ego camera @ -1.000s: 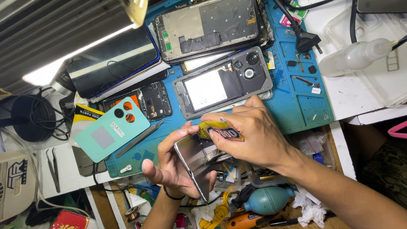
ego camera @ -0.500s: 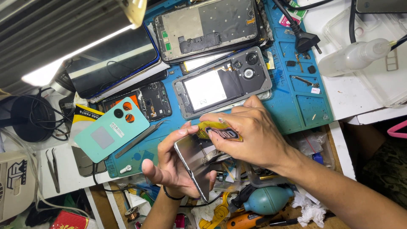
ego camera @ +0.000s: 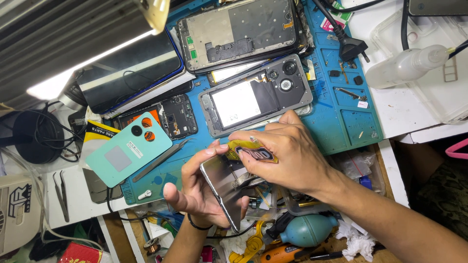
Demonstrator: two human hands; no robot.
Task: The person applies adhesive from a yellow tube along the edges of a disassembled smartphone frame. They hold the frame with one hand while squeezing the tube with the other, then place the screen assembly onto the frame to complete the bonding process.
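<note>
My left hand [ego camera: 195, 192] cradles a thin shiny phone panel [ego camera: 222, 182] from below, tilted on edge over the front of the bench. My right hand [ego camera: 287, 156] pinches a small yellow tube [ego camera: 251, 151] with a dark label, held right over the panel's upper edge. Both hands hover just in front of the blue work mat [ego camera: 336, 97].
On the mat lie an opened phone frame with a white sheet [ego camera: 256, 95], a bare phone chassis [ego camera: 239, 31], a small dark circuit board [ego camera: 178, 117] and a mint-green back cover [ego camera: 126, 148]. Tweezers [ego camera: 61, 195], a white squeeze bottle [ego camera: 407, 63], a black plug [ego camera: 351, 46] and a teal air blower [ego camera: 304, 229] lie around.
</note>
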